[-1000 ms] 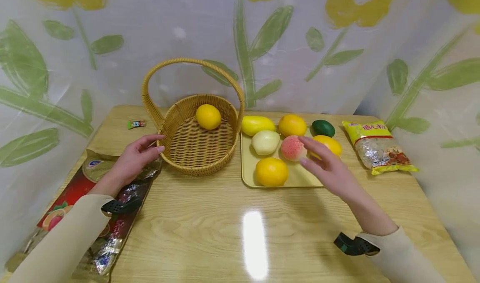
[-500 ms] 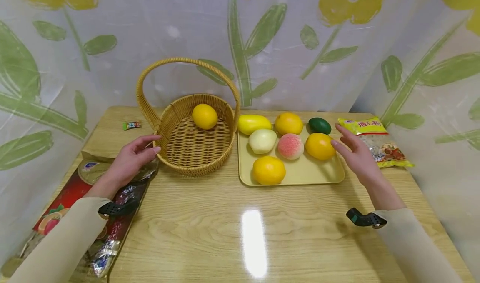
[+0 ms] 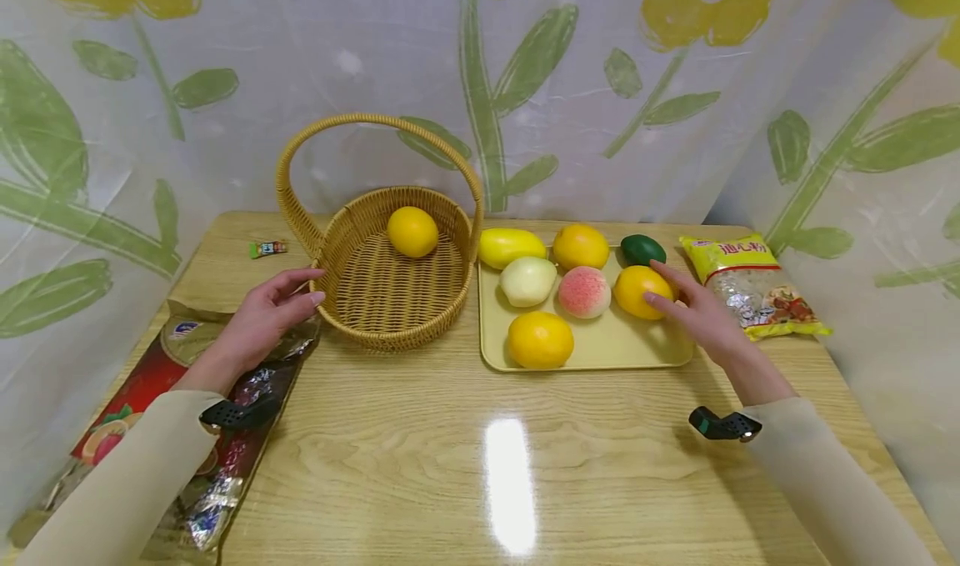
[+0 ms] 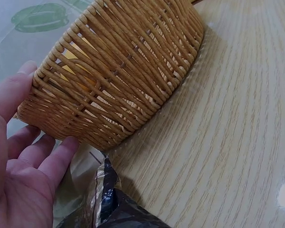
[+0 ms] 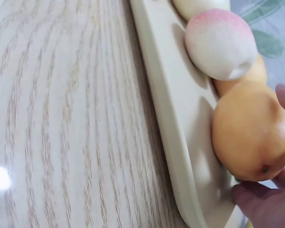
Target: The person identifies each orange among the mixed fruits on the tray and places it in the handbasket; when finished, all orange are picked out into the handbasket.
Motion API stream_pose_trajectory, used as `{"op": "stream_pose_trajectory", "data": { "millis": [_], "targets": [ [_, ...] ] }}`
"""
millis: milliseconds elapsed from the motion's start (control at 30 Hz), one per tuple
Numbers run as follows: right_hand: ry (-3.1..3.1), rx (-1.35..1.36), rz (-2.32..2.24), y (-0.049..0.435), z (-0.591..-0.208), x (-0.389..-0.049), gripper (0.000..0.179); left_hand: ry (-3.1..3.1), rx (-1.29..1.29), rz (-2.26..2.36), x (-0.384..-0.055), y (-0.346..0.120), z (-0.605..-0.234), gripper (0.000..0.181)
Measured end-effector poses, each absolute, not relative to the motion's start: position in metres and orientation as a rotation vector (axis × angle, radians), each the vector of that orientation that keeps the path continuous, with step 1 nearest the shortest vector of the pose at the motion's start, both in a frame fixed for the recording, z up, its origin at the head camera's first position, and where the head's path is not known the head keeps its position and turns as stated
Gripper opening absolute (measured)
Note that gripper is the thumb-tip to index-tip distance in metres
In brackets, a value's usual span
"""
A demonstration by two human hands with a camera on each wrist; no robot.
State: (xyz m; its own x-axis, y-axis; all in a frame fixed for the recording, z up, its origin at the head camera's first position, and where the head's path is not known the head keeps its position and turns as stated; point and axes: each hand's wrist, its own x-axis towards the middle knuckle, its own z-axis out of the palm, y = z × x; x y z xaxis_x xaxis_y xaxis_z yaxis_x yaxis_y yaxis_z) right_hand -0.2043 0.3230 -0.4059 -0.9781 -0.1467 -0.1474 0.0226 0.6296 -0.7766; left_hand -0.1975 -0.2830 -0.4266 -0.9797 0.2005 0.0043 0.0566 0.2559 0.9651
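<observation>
- At tray's [image 3: 611,352] R end, on its floor: R orange [image 3: 639,292], w/ R hand [image 3: 705,316] pinching it btwn thumb & fingers; how firmly, can't tell.
- L of tray: L hand [image 3: 262,314] spread, thumb & fingers resting on outer side of basket [image 3: 390,343], not wrapped round it. Another orange [image 3: 412,232] lies inside.
- Risk: R orange is smooth & round, cd roll twd tray's middle & bump peach [image 3: 584,292] if pinch is lopsided.
- Risk: fingertips sit just beside avocado [image 3: 642,250] at tray's back R; a wide sweep cd knock it.
- Risk: basket's handle [image 3: 375,119] arches up L of tray; sth carried low might snag it & tip basket, if L hand is slack.
- Edges: tray's rim looks low; basket just beside its L end, noodle bag [image 3: 757,287] near its R end.
- Room: tray floor shows from front orange [image 3: 540,341] to front R corner; bare wood in front of tray. Behind tray, wall is close, prob. tight.
</observation>
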Motion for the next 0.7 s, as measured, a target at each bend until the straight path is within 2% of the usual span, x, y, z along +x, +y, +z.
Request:
{"op": "stream_pose_trajectory", "data": {
  "millis": [167,367,700],
  "targets": [
    [2.665,-0.127,-1.231,0.3217,-0.4087,-0.2071,0.070,2.394,0.237,1.823,-0.1975,-0.2820,-0.4267,0.049],
    [2.645,-0.284,-1.298,0.3226,-0.4133,-0.2086,0.062,2.375,0.208,1.827,-0.1969,-0.2830,-0.4282,0.049],
    [2.659,-0.355,-1.324,0.3209,-0.4135,-0.2080,0.062,2.379,0.236,1.844,-0.1989,-0.2813,-0.4265,0.047]
  ]
}}
